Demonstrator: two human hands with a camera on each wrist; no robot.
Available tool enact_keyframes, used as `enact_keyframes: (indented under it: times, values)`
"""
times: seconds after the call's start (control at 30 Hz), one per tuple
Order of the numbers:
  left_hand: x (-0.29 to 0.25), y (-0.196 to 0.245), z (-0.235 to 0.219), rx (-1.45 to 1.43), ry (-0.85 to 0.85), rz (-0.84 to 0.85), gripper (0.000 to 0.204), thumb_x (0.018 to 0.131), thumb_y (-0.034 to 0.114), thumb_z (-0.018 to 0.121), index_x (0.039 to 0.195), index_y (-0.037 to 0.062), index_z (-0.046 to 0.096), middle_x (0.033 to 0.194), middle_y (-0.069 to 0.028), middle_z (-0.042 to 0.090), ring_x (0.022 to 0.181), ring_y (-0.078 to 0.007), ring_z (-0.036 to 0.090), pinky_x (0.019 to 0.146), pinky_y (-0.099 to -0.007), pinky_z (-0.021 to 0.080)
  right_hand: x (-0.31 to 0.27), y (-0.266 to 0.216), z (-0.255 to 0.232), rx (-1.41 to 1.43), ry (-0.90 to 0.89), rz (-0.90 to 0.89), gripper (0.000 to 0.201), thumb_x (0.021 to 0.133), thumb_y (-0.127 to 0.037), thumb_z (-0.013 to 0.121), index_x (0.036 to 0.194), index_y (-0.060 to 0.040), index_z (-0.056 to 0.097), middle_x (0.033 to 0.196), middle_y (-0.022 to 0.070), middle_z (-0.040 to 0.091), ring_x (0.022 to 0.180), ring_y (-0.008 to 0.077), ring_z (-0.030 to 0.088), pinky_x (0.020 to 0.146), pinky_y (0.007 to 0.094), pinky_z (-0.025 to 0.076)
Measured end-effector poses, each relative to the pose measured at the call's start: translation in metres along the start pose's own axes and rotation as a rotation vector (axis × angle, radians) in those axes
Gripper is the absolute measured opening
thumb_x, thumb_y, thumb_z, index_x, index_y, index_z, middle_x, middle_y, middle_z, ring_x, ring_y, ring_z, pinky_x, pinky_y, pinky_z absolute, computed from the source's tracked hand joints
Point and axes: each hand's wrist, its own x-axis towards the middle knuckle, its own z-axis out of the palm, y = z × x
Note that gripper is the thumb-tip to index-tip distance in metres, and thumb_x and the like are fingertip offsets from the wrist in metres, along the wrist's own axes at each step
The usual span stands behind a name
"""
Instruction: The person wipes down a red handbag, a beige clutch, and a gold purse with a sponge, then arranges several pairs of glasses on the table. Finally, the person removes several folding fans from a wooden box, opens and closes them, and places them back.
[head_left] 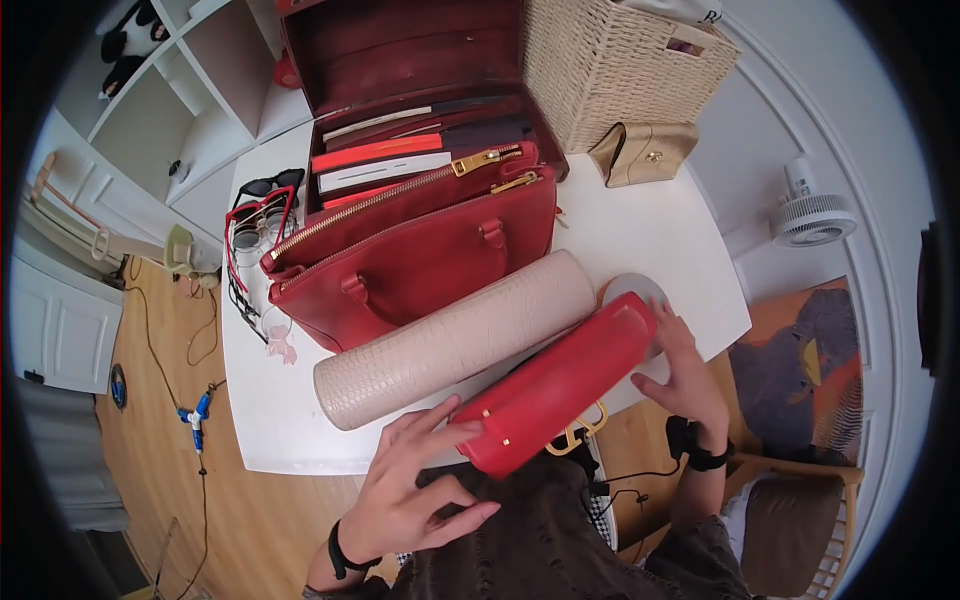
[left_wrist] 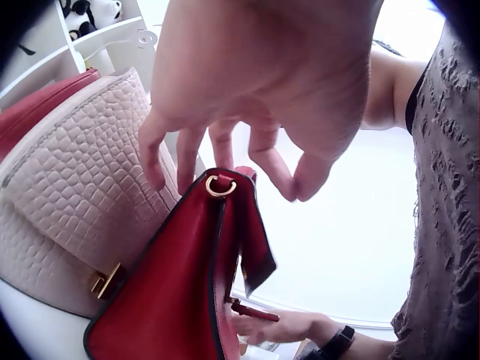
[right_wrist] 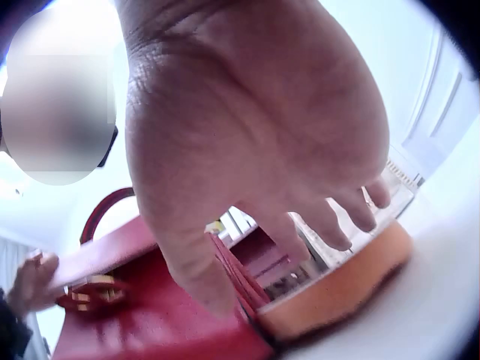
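A small red bag (head_left: pixel 560 385) with gold hardware stands near the table's front edge, its handle in the right wrist view. My left hand (head_left: pixel 415 480) has its fingers spread and loosely bent at the bag's left end; fingertips touch or hover by its top edge. At the opposite end is my right hand (head_left: pixel 685 370), fingers extended, thumb apart, not curled round the bag (right_wrist: pixel 172 307). Behind lies a cream crocodile-pattern bag (head_left: pixel 455 340), its gold clasp (left_wrist: pixel 107 281) visible in the left wrist view. Further back stands a large red handbag (head_left: pixel 420 250) with gold zips.
An open dark red case (head_left: pixel 400 50) holds several flat items. A woven basket (head_left: pixel 620 75) and a gold purse (head_left: pixel 650 155) stand back right. Sunglasses (head_left: pixel 262 205) lie at left. A round item with an orange side (right_wrist: pixel 337 292) sits beneath my right fingers.
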Motion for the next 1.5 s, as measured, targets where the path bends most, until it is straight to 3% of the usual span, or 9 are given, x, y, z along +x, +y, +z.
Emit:
enact_keyframes:
  times: [0.1, 0.2, 0.3, 0.53, 0.6, 0.73, 1.07, 1.13, 1.5]
  values:
    - [-0.012, -0.006, 0.025, -0.082, 0.14, -0.093, 0.039, 0.068, 0.018, 0.089, 0.085, 0.0074, 0.055, 0.127, -0.0208, 0.053, 0.123, -0.0396, 0.053, 0.097, -0.0446, 0.046, 0.01, -0.003, -0.021, 0.876, 0.159, -0.102, 0.088, 0.074, -0.016, 0.08, 0.148, -0.0038, 0.034, 0.149, 0.0177, 0.04, 0.138, 0.0306, 0.039, 0.113, 0.0408, 0.029]
    - [-0.006, -0.001, 0.038, -0.071, 0.183, -0.183, 0.061, 0.068, 0.02, 0.09, 0.104, 0.0044, 0.044, 0.13, -0.026, 0.05, 0.116, -0.0393, 0.057, 0.099, -0.0399, 0.047, 0.018, -0.04, -0.02, 0.924, 0.088, -0.151, 0.114, 0.064, -0.024, 0.091, 0.151, -0.0033, 0.021, 0.149, 0.0187, 0.039, 0.137, 0.0302, 0.04, 0.111, 0.0407, 0.034]
    - [-0.002, 0.0, 0.052, 0.023, 0.127, -0.273, 0.083, 0.071, 0.014, 0.088, 0.115, 0.0069, 0.019, 0.129, -0.0313, 0.048, 0.119, -0.0355, 0.055, 0.101, -0.0431, 0.041, 0.026, -0.068, -0.007, 0.718, 0.111, -0.14, 0.131, 0.053, -0.029, 0.097, 0.151, -0.0045, 0.013, 0.145, 0.0204, 0.038, 0.13, 0.0317, 0.046, 0.104, 0.042, 0.041]
    - [0.005, -0.007, 0.059, 0.061, 0.345, -0.314, 0.067, 0.07, 0.009, 0.085, 0.114, -0.0088, 0.038, 0.119, -0.0234, 0.061, 0.105, -0.033, 0.065, 0.092, -0.034, 0.049, 0.028, -0.079, 0.019, 0.423, 0.371, -0.187, 0.12, 0.051, -0.028, 0.097, 0.142, -0.0024, 0.023, 0.129, 0.026, 0.042, 0.115, 0.0424, 0.05, 0.096, 0.0463, 0.046]
    - [0.009, 0.0, 0.05, 0.267, 0.179, -0.343, 0.08, 0.075, 0.006, 0.083, 0.129, 0.0001, 0.024, 0.116, -0.0232, 0.06, 0.105, -0.0321, 0.064, 0.093, -0.0371, 0.049, 0.025, -0.083, 0.021, 0.437, 0.374, -0.138, 0.119, 0.05, -0.028, 0.096, 0.142, -0.0027, 0.024, 0.13, 0.0263, 0.042, 0.115, 0.0428, 0.05, 0.096, 0.0467, 0.045]
    - [0.012, 0.007, 0.042, 0.135, 0.1, -0.573, 0.068, 0.076, 0.006, 0.081, 0.127, 0.0002, 0.036, 0.118, -0.0215, 0.06, 0.104, -0.0352, 0.065, 0.087, -0.0378, 0.052, 0.023, -0.099, 0.003, 0.264, 0.41, -0.065, 0.114, 0.049, -0.027, 0.096, 0.139, -0.0039, 0.03, 0.132, 0.025, 0.041, 0.118, 0.0432, 0.049, 0.098, 0.0492, 0.043]
    - [0.014, 0.006, 0.051, -0.005, 0.145, -0.428, 0.065, 0.072, 0.008, 0.082, 0.123, 0.0017, 0.041, 0.119, -0.0185, 0.06, 0.099, -0.0365, 0.066, 0.082, -0.04, 0.055, 0.036, -0.094, -0.026, 0.204, 0.262, -0.296, 0.098, 0.053, -0.026, 0.092, 0.134, -0.0072, 0.039, 0.121, 0.0097, 0.058, 0.116, 0.0333, 0.054, 0.105, 0.0515, 0.034]
    - [0.014, 0.008, 0.054, -0.012, 0.172, -0.43, 0.065, 0.071, 0.007, 0.083, 0.121, 0.0021, 0.042, 0.118, -0.0177, 0.06, 0.098, -0.0357, 0.066, 0.082, -0.0396, 0.055, 0.036, -0.096, -0.019, 0.203, 0.42, -0.427, 0.083, 0.057, -0.02, 0.088, 0.128, -0.0059, 0.046, 0.115, 0.0095, 0.06, 0.11, 0.0319, 0.056, 0.1, 0.0493, 0.038]
    - [0.018, 0.002, 0.055, 0.071, 0.195, -0.327, 0.059, 0.068, 0.001, 0.079, 0.119, 0.0016, 0.047, 0.109, -0.0153, 0.062, 0.091, -0.0347, 0.064, 0.076, -0.0382, 0.054, 0.023, -0.093, -0.02, 0.108, 0.386, -0.298, 0.048, 0.058, -0.011, 0.078, 0.103, -0.0059, 0.062, 0.104, 0.0083, 0.061, 0.101, 0.0276, 0.056, 0.092, 0.0434, 0.041]
